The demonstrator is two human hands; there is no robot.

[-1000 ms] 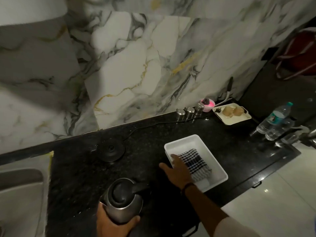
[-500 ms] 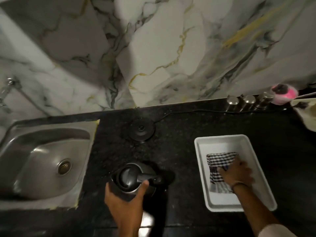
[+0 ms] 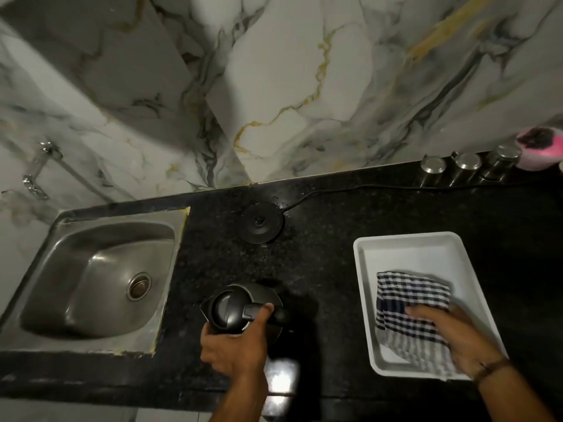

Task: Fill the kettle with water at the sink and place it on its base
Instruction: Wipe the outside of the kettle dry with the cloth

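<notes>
While kettle [image 3: 243, 312] sits on counter [image 3: 320, 269], sink [image 3: 97, 278] lies at 9 o'clock of it, path betw. clear | L hand [image 3: 234, 345] wrapped on kettle body, thumb by handle, handle pointing 3 o'clock | base [image 3: 261, 222] at 12, well apart | R hand [image 3: 457, 336] flat on cloth [image 3: 411, 303] in tray [image 3: 408, 242], grasp unclear.

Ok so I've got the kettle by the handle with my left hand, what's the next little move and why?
Probably lift the kettle and carry it left over the sink. Your left hand already grips its handle, its lid looks closed, and it stands on the counter, off its base. The sink basin lies just to its left. Your right hand rests on the checked cloth in the white tray.
</notes>
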